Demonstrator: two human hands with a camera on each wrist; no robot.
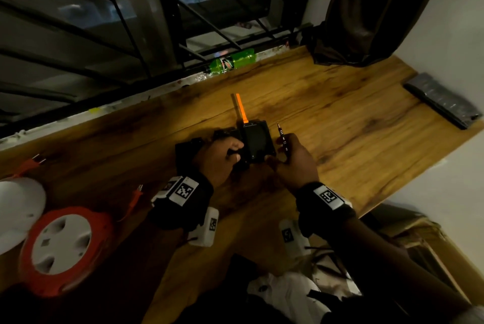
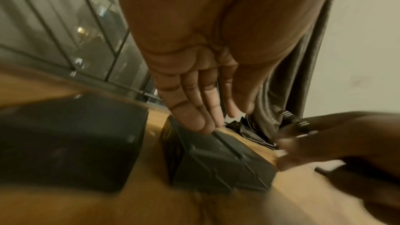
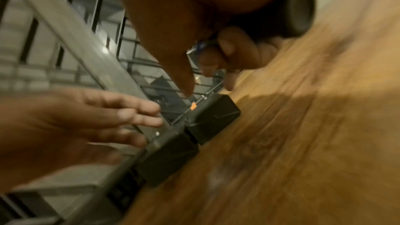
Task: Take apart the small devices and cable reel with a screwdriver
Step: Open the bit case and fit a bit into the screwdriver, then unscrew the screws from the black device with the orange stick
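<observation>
Boxy black device (image 1: 255, 141) on grained wooden table (image 1: 340, 114); left hand (image 1: 218, 158) flat-fingered on it (orange strip behind); right hand (image 1: 297, 160) grips slim screwdriver (image 1: 282, 137).

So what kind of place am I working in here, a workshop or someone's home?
Most likely a room in a home, not a workshop. The work surface is a wooden tabletop pushed up against a barred window, with a dark curtain hanging at the right and a green soda bottle lying on the sill.

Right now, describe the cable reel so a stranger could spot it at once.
Start at the wooden table and go to its near-left corner. The reel lies flat there beside a white dome. Its orange rim around a white hub sets it apart.
</observation>
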